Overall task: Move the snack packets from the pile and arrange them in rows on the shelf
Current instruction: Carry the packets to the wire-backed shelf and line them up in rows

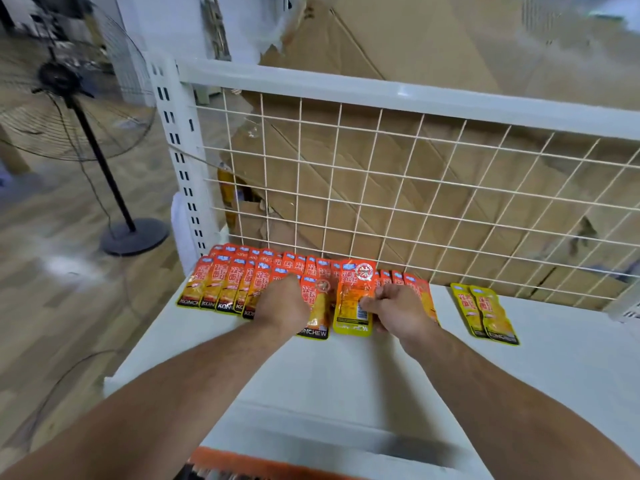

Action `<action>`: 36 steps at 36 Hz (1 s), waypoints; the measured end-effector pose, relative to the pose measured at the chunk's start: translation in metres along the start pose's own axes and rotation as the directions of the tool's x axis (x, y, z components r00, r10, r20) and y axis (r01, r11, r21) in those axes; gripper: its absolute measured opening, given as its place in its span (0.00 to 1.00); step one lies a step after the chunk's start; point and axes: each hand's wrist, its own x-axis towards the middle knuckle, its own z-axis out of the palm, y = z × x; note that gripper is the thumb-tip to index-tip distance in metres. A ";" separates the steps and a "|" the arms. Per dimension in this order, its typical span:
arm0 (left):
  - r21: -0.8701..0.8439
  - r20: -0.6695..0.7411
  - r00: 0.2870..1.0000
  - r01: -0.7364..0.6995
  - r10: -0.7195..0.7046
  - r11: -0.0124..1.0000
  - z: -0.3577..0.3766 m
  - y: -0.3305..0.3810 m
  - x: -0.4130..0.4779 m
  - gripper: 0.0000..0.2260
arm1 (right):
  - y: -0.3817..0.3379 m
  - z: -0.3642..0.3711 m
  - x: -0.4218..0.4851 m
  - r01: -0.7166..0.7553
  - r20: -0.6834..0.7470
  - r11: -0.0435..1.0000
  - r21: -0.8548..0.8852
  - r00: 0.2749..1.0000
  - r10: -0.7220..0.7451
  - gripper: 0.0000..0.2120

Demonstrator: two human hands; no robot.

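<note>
Several orange and yellow snack packets (221, 289) lie in overlapping rows at the back left of the white shelf (346, 375), against the wire grid. My left hand (282, 304) rests with curled fingers on packets in the middle of the row. My right hand (394, 306) pinches one packet (353, 299) by its right edge; this packet shows its back, with a label. Two more packets (485, 311) lie apart at the right. The pile is not in view.
A white wire grid panel (381, 188) and slotted upright post (180, 150) bound the shelf at the back. Brown cardboard (398, 161) stands behind the grid. A black pedestal fan (79, 109) stands on the wooden floor at left. An orange item (242, 462) shows at the bottom edge.
</note>
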 end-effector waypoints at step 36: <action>0.323 0.002 0.965 -0.248 0.262 0.913 -0.028 -0.012 0.009 0.27 | -0.013 0.046 0.003 -0.063 -0.038 0.788 -0.612 0.998 0.050 0.10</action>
